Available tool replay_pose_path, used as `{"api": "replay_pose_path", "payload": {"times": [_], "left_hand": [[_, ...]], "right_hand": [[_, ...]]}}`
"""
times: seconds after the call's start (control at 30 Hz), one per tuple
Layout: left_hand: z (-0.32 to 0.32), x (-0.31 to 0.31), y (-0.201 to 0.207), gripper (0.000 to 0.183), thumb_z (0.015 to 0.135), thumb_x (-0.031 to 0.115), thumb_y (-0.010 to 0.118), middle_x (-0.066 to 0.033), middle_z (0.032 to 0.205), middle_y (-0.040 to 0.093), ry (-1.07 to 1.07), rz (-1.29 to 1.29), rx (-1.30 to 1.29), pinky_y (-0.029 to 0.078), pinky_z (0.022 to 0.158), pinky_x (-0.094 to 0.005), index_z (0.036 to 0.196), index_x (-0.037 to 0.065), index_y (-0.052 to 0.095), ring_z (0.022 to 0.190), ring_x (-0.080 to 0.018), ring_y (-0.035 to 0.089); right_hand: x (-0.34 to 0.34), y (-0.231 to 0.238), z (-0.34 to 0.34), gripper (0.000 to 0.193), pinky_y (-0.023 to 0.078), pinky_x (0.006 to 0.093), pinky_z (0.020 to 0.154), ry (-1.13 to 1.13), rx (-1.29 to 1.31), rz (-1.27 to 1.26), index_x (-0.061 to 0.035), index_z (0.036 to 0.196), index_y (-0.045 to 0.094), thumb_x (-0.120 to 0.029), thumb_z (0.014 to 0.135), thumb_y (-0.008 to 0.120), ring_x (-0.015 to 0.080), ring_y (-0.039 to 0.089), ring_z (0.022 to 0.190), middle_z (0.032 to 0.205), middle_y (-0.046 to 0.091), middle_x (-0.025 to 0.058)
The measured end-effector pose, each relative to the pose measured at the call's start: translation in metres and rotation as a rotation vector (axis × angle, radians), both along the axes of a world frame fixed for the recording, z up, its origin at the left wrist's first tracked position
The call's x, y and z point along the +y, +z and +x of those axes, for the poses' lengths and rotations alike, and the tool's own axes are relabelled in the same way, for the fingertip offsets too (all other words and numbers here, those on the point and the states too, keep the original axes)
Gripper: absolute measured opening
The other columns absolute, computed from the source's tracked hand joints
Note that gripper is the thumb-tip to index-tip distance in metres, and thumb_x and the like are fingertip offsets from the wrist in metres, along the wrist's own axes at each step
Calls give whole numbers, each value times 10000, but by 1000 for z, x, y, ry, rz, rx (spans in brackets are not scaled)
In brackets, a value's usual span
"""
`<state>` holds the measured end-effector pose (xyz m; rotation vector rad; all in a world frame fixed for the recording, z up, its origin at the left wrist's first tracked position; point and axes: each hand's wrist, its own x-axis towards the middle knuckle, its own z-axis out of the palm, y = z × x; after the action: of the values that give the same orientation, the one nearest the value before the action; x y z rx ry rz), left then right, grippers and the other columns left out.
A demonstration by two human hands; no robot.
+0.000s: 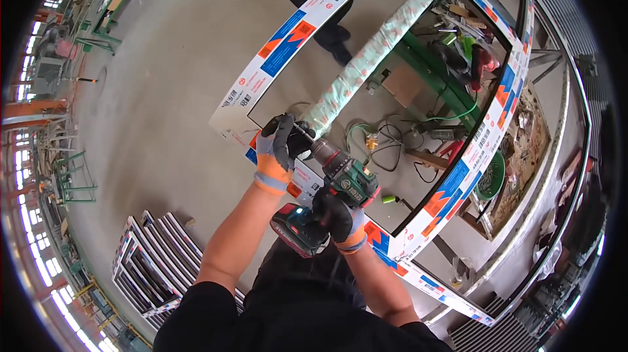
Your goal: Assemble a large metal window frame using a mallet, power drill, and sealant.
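Observation:
My right hand, in a black, orange and grey glove, is wrapped round the handle of a dark green cordless drill. The drill points up and to the left, with a small light lit near its black and red battery. My gloved left hand is closed at the thin metal bit, its fingertips together; whatever they pinch is hidden. Both hands are over the near-left corner of a large window-like frame covered in white, blue and orange printed film. A wrapped pale green bar runs beneath the frame.
Across the frame stands a person in dark trousers. A green bench with tools, a red-handled tool and a green tub are on the right. Cables lie below. Several frames are stacked at lower left.

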<state>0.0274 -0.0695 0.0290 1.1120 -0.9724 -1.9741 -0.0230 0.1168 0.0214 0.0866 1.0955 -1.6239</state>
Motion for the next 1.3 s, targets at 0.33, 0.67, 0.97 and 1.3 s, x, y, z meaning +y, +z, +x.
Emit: {"api": "replay_pose_path", "payload": {"times": [0.33, 0.67, 0.97, 1.3], "left_hand": [[-16, -17, -8, 183, 937, 196, 644, -114, 912, 643, 104, 208, 97, 565, 757, -338, 1052, 58, 604, 855, -233, 666], [-51, 5, 13, 186, 939, 198, 638, -85, 893, 671, 101, 180, -45, 575, 719, -308, 1033, 39, 616, 800, -195, 683], [-80, 114, 24, 226, 978, 144, 540, -132, 985, 642, -430, -631, -350, 576, 787, -348, 1137, -10, 585, 904, -219, 665], [-233, 224, 78, 212, 947, 182, 608, -96, 705, 643, -952, 41, -154, 517, 564, -278, 866, -13, 626, 582, -164, 630]], "right_hand": [[-30, 2, -39, 150, 465, 286, 523, 82, -231, -3, -24, 904, 589, -172, 928, 588, 168, 601, 586, 718, 607, 69], [-16, 14, -64, 153, 489, 318, 552, 38, -375, -43, -17, 926, 557, -167, 922, 587, 193, 592, 581, 717, 597, 89], [125, 47, -103, 244, 506, 321, 630, 33, -122, -65, -21, 983, 593, -244, 887, 615, 184, 605, 695, 820, 603, 67], [303, 76, -186, 224, 505, 330, 632, -615, 640, 297, -5, 998, 560, -132, 827, 629, 202, 606, 715, 852, 606, 100]]}}
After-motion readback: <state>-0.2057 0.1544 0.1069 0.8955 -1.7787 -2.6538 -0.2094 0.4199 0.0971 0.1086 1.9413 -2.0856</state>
